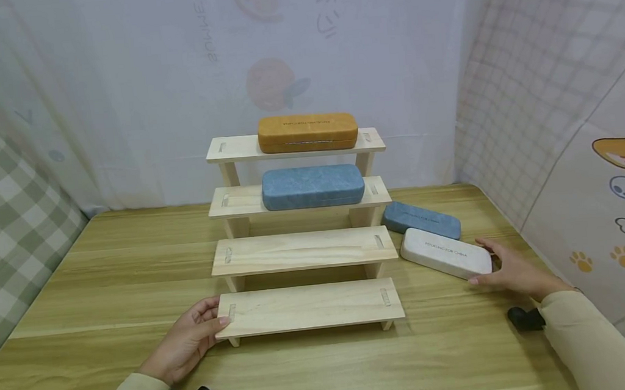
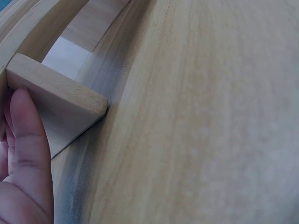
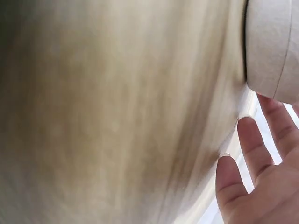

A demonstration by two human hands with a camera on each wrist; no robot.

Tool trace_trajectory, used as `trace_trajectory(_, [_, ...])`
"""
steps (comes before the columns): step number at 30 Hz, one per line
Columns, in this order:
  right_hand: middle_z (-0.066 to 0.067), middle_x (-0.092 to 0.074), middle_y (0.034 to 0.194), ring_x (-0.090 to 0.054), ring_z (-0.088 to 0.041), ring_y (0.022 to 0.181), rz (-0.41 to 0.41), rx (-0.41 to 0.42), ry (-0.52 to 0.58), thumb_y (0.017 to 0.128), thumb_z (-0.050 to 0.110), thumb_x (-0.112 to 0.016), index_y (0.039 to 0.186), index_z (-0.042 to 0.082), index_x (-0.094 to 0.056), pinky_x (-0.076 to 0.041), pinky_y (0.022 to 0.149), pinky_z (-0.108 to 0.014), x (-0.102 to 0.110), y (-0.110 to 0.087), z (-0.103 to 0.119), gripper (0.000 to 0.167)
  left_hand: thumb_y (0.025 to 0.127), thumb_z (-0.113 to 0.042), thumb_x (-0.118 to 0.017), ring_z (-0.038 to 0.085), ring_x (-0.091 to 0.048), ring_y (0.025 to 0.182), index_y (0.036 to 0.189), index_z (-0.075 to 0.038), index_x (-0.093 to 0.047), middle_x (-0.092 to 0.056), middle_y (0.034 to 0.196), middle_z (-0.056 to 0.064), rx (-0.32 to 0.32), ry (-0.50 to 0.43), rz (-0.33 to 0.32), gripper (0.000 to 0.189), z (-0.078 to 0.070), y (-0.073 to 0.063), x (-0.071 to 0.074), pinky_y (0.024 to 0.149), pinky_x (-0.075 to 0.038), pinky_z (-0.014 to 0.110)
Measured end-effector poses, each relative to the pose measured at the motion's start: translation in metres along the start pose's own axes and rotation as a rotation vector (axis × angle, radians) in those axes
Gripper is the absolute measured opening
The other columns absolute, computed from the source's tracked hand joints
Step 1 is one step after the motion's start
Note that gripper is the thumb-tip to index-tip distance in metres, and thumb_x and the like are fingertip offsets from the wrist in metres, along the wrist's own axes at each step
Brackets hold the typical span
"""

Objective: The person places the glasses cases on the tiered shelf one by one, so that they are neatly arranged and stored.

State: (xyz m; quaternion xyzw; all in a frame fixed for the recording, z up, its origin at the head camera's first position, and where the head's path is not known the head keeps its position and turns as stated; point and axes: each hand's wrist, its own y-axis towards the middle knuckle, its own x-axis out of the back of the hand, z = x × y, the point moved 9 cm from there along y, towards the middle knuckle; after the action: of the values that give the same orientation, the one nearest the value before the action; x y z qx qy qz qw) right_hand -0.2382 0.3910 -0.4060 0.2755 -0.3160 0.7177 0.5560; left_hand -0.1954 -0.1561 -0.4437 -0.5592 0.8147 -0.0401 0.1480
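A four-tier wooden display stand (image 1: 310, 308) rises in steps at the middle of the table. At its lowest shelf my left hand (image 1: 194, 339) grips the left end, thumb on top; the left wrist view has fingers against a wooden leg (image 2: 56, 88). On the right, a white glasses case (image 1: 446, 253) lies on the tabletop, overlapping a blue glasses case (image 1: 421, 220) behind it. My right hand (image 1: 508, 271) is around the white case's right end, thumb at the near edge and a finger by the far corner. Spread, loosely bent fingers (image 3: 254, 144) show in the right wrist view.
On the stand's top shelf rests an orange glasses case (image 1: 307, 133), with another blue glasses case (image 1: 313, 187) one shelf below. White printed cloth (image 1: 161, 96) hangs behind the wood-grain table (image 1: 105, 285), and patterned cloths flank both sides.
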Motion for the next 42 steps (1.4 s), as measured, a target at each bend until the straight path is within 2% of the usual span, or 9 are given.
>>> trace_trajectory(3, [-0.038,-0.032,0.136,-0.04,-0.047,0.117,0.012,-0.009,0.001,0.08,0.018,-0.077,0.145,-0.015,-0.014,-0.039,0.092,-0.043,-0.001,0.001,-0.002,0.097,0.094,-0.002,-0.054,0.009,-0.058,0.101,0.143,0.015,-0.011,-0.055,0.113,0.002,0.006,0.004,-0.004,0.068,0.0,0.0,0.0,0.087,-0.051,0.023])
trace_trajectory(5, [-0.036,-0.036,0.134,-0.044,-0.041,0.114,0.015,-0.013,-0.01,0.08,0.018,-0.078,0.145,-0.014,-0.017,-0.041,0.085,-0.028,-0.001,0.001,-0.002,0.094,0.094,-0.002,-0.055,0.009,-0.058,0.101,0.143,0.015,-0.011,-0.055,0.113,0.002,0.009,0.005,-0.007,0.068,0.001,0.0,0.0,0.087,-0.051,0.023])
trace_trajectory(8, [-0.032,-0.041,0.132,-0.047,-0.029,0.11,0.018,-0.008,-0.019,0.08,0.018,-0.078,0.144,-0.012,-0.022,-0.039,0.077,-0.018,-0.001,0.003,-0.001,0.09,0.094,-0.002,-0.055,0.009,-0.058,0.1,0.143,0.015,-0.012,-0.055,0.113,0.002,0.009,0.011,-0.007,0.067,0.0,0.0,0.0,0.087,-0.051,0.023])
trace_trajectory(13, [-0.028,-0.045,0.13,-0.047,-0.018,0.104,0.026,-0.002,-0.009,0.08,0.018,-0.078,0.143,-0.01,-0.028,-0.041,0.077,-0.019,-0.002,0.006,0.001,0.086,0.094,-0.001,-0.055,0.009,-0.059,0.1,0.143,0.015,-0.011,-0.056,0.112,0.002,0.011,0.015,-0.012,0.067,0.001,0.0,0.001,0.087,-0.051,0.023])
trace_trajectory(21, [-0.026,-0.047,0.128,-0.047,-0.013,0.1,0.021,-0.025,0.014,0.079,0.019,-0.079,0.139,-0.012,-0.034,-0.041,0.077,-0.019,-0.003,0.007,-0.001,0.081,0.094,-0.002,-0.056,0.009,-0.059,0.1,0.143,0.014,-0.012,-0.056,0.112,0.002,0.018,0.015,-0.021,0.068,0.0,-0.001,0.001,0.087,-0.051,0.023])
trace_trajectory(30, [-0.024,-0.043,0.122,-0.043,-0.014,0.095,-0.033,-0.031,0.088,0.082,0.013,-0.075,0.138,-0.015,-0.028,-0.04,0.072,-0.019,0.002,0.004,-0.006,0.079,0.094,-0.005,-0.058,0.01,-0.059,0.1,0.142,0.014,-0.014,-0.056,0.112,0.002,0.022,0.011,-0.018,0.069,-0.002,-0.002,0.0,0.087,-0.051,0.024])
trace_trajectory(38, [-0.027,-0.039,0.128,-0.043,-0.007,0.097,-0.088,-0.05,0.146,0.084,0.012,-0.072,0.141,-0.014,-0.024,-0.042,0.074,-0.016,0.006,0.002,-0.006,0.079,0.094,-0.005,-0.058,0.01,-0.059,0.1,0.142,0.014,-0.016,-0.056,0.111,0.002,0.016,0.01,-0.015,0.066,-0.002,-0.002,0.001,0.087,-0.051,0.024])
trace_trajectory(42, [-0.029,-0.039,0.13,-0.044,-0.008,0.098,-0.097,-0.068,0.147,0.086,0.013,-0.071,0.143,-0.013,-0.021,-0.043,0.073,-0.017,0.007,0.0,-0.006,0.08,0.094,-0.005,-0.058,0.01,-0.059,0.1,0.141,0.014,-0.016,-0.056,0.111,0.002,0.019,0.011,-0.016,0.066,-0.002,-0.001,0.001,0.087,-0.051,0.024])
